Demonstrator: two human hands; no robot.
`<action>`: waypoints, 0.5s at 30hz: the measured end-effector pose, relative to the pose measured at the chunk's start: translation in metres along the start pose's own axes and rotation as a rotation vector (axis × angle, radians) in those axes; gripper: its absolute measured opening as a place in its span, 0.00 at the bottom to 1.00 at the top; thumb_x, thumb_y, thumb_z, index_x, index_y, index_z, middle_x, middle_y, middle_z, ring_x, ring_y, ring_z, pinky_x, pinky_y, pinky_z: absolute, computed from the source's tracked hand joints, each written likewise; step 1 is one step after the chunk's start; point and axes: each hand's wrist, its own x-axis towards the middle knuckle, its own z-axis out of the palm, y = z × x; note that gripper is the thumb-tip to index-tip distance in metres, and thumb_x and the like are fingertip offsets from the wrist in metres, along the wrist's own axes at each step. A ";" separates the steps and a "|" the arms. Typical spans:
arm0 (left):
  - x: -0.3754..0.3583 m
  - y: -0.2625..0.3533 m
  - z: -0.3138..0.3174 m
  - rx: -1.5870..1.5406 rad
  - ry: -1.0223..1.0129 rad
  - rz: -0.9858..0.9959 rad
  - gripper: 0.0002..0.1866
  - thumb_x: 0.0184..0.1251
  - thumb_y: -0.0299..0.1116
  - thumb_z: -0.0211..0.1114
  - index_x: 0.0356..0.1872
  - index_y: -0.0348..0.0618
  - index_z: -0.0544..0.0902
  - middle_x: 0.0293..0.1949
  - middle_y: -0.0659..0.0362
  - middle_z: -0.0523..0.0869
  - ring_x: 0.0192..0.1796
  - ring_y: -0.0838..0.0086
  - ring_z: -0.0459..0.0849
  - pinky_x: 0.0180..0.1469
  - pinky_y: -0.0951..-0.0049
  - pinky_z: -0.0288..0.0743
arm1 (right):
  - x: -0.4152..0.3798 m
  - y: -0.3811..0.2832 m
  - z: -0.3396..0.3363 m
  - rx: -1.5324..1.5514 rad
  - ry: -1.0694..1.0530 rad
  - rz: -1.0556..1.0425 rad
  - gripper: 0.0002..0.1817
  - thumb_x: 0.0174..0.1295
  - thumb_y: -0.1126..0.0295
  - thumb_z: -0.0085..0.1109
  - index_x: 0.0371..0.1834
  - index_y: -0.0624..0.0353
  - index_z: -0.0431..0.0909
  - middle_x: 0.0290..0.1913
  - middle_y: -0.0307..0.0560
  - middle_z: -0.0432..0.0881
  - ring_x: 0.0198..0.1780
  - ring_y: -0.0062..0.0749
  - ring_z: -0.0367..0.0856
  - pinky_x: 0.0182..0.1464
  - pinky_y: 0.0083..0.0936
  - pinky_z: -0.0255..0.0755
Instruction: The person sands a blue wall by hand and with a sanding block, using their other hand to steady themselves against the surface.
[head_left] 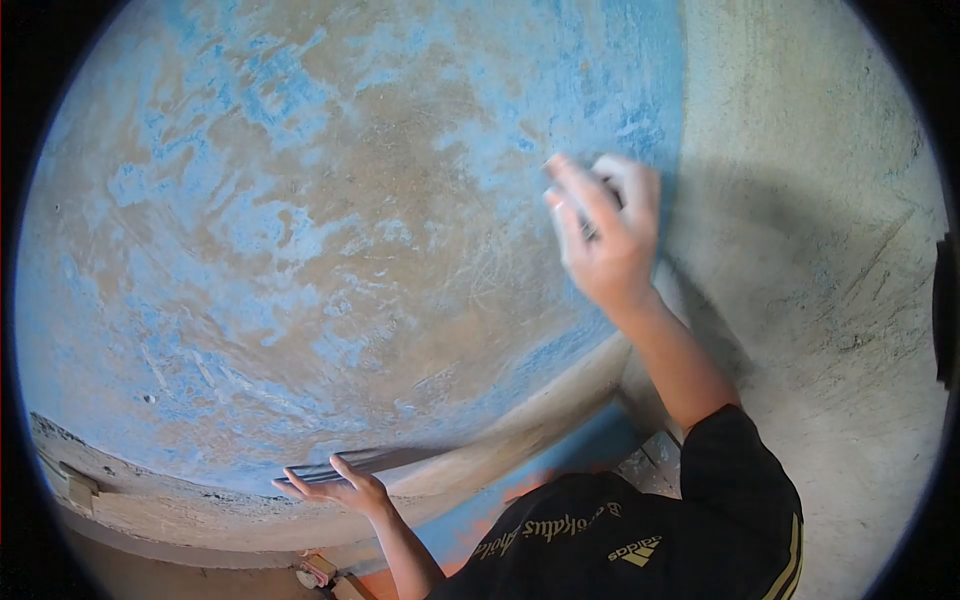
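Observation:
A wall (400,130) with patchy blue paint over brownish plaster fills most of the head view. Up at its right side, close to the strip of stronger blue, is my right hand (610,230), blurred, with whitish dust on the fingers. Those fingers are curled round a small dark thing; I cannot tell what it is. Lower down, my left hand (345,490) is open, palm up and fingers spread, beside the wall's bottom edge. Its fingers cast a shadow along that edge.
A bare grey-beige wall (820,300) meets the blue one at a corner on the right. Below the painted wall runs a rough ledge (160,510) with a small block (75,490) at its left end. Several small objects (320,570) lie on the floor near my left forearm.

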 end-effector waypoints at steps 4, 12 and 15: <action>-0.001 -0.003 0.003 0.038 0.026 0.015 0.43 0.82 0.59 0.58 0.85 0.46 0.54 0.86 0.38 0.42 0.87 0.41 0.44 0.82 0.33 0.47 | 0.027 0.013 0.000 -0.101 0.026 -0.048 0.21 0.59 0.69 0.78 0.57 0.41 0.91 0.45 0.39 0.78 0.43 0.36 0.73 0.39 0.27 0.72; -0.004 -0.006 0.000 0.048 0.022 0.046 0.42 0.82 0.58 0.59 0.85 0.45 0.56 0.86 0.39 0.44 0.87 0.42 0.45 0.82 0.33 0.47 | 0.033 0.004 0.003 -0.075 0.043 -0.090 0.18 0.60 0.70 0.77 0.54 0.41 0.92 0.41 0.36 0.78 0.38 0.33 0.71 0.37 0.25 0.69; -0.005 0.001 -0.005 0.021 -0.004 0.004 0.41 0.82 0.57 0.58 0.84 0.45 0.57 0.86 0.40 0.45 0.87 0.42 0.45 0.82 0.33 0.47 | 0.030 -0.004 0.006 -0.066 0.054 -0.111 0.17 0.61 0.70 0.76 0.54 0.41 0.92 0.41 0.36 0.78 0.39 0.32 0.71 0.36 0.25 0.68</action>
